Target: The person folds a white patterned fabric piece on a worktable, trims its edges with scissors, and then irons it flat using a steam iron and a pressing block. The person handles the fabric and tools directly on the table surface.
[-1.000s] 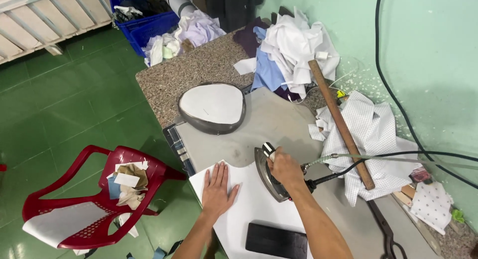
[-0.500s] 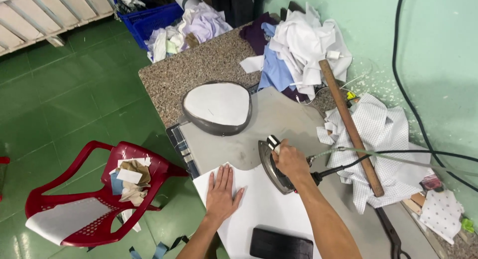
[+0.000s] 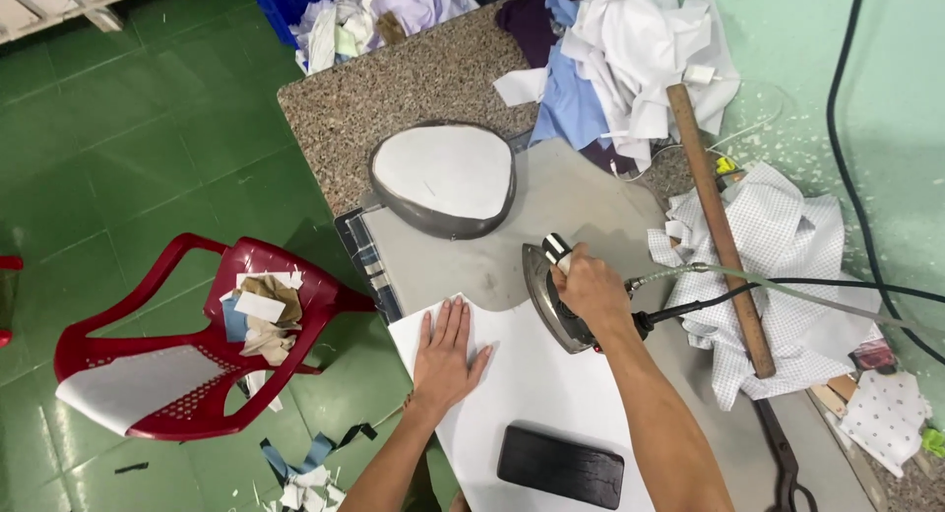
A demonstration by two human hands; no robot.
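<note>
The iron (image 3: 551, 297) is gripped by its handle in the right hand (image 3: 591, 288), its long axis running from the near right to the far left, nose pointing away. It stands at the far edge of the white sheet (image 3: 536, 394), just right of the left hand (image 3: 448, 354), which is pressed flat on that sheet, fingers spread.

Left hand (image 3: 446, 359): palm down, flat, fingers extended and slightly spread, pointing away from the body; forearm bare, entering from the lower edge, angled up and right. Right hand (image 3: 589, 288): closed in a fist-like grip, knuckles up, wrist straight; forearm bare, running diagonally from lower right, raised above the left.
</note>
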